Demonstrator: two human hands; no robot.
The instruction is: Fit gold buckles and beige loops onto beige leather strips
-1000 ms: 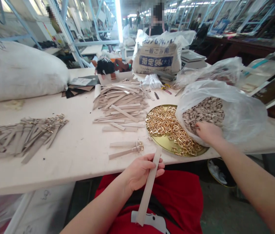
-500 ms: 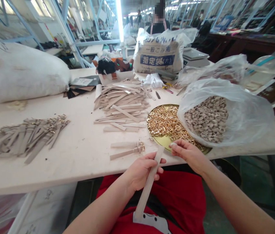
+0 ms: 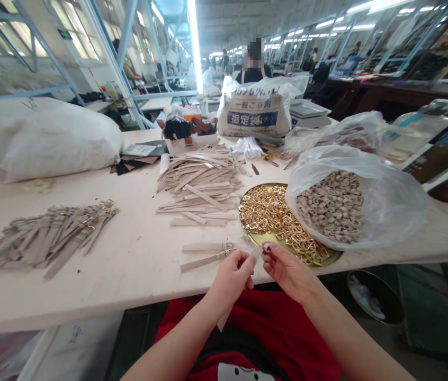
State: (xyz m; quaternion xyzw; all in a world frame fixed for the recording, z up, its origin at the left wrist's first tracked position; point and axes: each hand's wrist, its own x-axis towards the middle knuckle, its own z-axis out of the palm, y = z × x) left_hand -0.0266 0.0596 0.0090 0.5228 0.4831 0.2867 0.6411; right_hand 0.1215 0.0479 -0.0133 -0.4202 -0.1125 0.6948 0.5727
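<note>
Pinching a beige loop (image 3: 266, 247), right hand (image 3: 288, 273) closer to the strap (image 3: 254, 256) gripped by the left hand (image 3: 230, 278)

R hand (image 3: 289, 274) blocked fwd by gold tray (image 3: 254, 238), then plastic bag (image 3: 391, 206).

buckles (image 3: 267, 211) on a round tray (image 3: 256, 239), left of a plastic bag (image 3: 394, 211) of loops (image 3: 329, 206)

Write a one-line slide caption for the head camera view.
Left hand grips a beige strap; right hand pinches a small loop beside a gold tray of buckles.
</note>
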